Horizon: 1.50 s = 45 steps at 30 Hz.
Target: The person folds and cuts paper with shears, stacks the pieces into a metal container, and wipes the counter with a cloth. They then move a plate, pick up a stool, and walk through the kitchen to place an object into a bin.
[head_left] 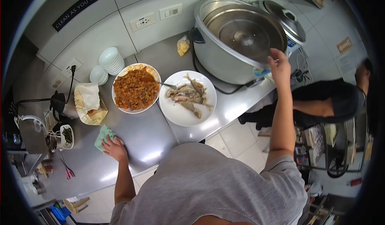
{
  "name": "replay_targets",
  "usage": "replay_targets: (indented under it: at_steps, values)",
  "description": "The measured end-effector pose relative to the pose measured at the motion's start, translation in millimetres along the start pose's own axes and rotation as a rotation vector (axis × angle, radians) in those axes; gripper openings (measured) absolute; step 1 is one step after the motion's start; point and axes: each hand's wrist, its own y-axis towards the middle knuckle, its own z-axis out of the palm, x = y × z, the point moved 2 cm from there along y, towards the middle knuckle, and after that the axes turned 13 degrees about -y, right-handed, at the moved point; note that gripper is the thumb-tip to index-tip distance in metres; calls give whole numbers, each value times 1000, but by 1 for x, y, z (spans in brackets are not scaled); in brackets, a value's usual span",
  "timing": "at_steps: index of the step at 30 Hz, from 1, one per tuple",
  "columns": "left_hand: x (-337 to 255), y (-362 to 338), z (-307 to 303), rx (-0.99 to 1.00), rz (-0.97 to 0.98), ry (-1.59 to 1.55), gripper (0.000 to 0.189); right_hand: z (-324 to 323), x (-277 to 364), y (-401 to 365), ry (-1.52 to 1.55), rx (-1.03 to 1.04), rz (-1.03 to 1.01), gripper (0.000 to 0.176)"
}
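My left hand (114, 148) rests on a crumpled green cleaning cloth (104, 137) on the steel counter, its fingers pressed over the cloth's edge. My right hand (279, 66) is raised at the front rim of a large rice cooker (228, 60), fingers curled toward the thumb. Whether something small sits between those fingers I cannot make out. Inside the cooker a shiny round metal surface (236, 28) shows. Between my hands stand a white plate of cooked fish (190, 96) and a white bowl of reddish-brown diced stew (134, 88) with a spoon (150, 79) in it.
Stacked white bowls (112, 61), a paper bag (89, 100), a dish of dark greens (67, 136) and pink-handled scissors (67, 169) sit leftward. A small yellow bag (183, 45) lies by the wall. A smaller lidded cooker (284, 20) stands behind. A person in dark clothes (321, 102) is at right.
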Motion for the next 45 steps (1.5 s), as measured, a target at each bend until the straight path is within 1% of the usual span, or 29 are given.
replay_targets:
  at_steps: [2,3,4,6,7,10,13,14,16,17,19,20,21,24,25,27,29,30,31,32,34,35,36,37,38,40,41,43,45]
  values:
    - [-21,-32,1,-22,-56,15,50,14,-36,42,-174,147,-211,28]
    - [-30,-46,4,-23,-57,27,49,23,-54,57,-288,338,-316,29]
    - [-41,-56,6,-33,-76,40,49,27,-61,63,-360,463,-335,23]
    - [-57,-78,8,-54,-71,-15,48,35,-75,73,-375,737,-184,17]
    - [-64,-83,9,-73,-77,-12,48,32,-78,75,-369,755,-204,17]
    - [-66,-85,12,-86,-78,7,48,19,-79,79,-274,741,-268,16]
    - [-68,-85,11,-100,-85,3,47,8,-77,70,-56,745,-378,16]
    - [-69,-85,11,-108,-90,5,47,8,-82,69,-58,746,-395,16]
    - [-70,-86,12,-122,-125,18,47,11,-86,72,7,597,-512,15]
    - [-71,-86,12,-108,-119,2,47,11,-82,70,-39,539,-508,14]
    - [-68,-85,9,-94,-127,-12,47,17,-90,68,-78,439,-625,12]
    - [-70,-84,8,-92,-133,-12,46,16,-90,69,-44,472,-621,11]
    - [-72,-84,6,-89,-142,-10,46,7,-83,70,-49,605,-513,10]
    - [-74,-83,4,-97,-147,-18,46,8,-103,75,32,660,-513,7]
    - [-74,-83,4,-102,-143,-23,46,1,-92,71,40,668,-521,7]
    - [-71,-82,5,-112,-147,-21,46,-23,-50,60,59,359,-566,8]
    - [-71,-83,6,-110,-140,-16,46,-28,-13,32,352,441,-455,8]
    - [-71,-84,7,-100,-138,-18,46,-26,9,13,462,526,-508,9]
    - [-70,-83,8,-110,-134,-19,46,-13,26,-9,570,687,-466,10]
    - [-69,-84,8,-122,-129,-21,46,13,32,-34,556,901,-381,12]
    - [-68,-84,9,-120,-120,-17,46,81,32,-90,453,1125,-402,20]
    - [-67,-84,10,-126,-120,-13,46,127,17,-119,427,1316,-322,28]
    - [-67,-84,10,-124,-123,-15,46,149,14,-143,421,1485,-39,33]
    - [-67,-84,9,-126,-118,-25,46,168,7,-163,411,1567,127,35]
    - [-67,-84,9,-130,-118,-35,46,175,12,-176,507,1654,312,39]
    - [-68,-83,9,-135,-129,-39,46,180,22,-190,851,1708,589,42]
    - [-68,-84,8,-137,-121,-39,46,186,25,-199,845,1721,595,42]
    - [-67,-84,9,-134,-124,-34,46,201,38,-208,1198,1594,734,40]
    - [-67,-84,9,-133,-120,-19,45,203,43,-205,1149,1567,725,38]
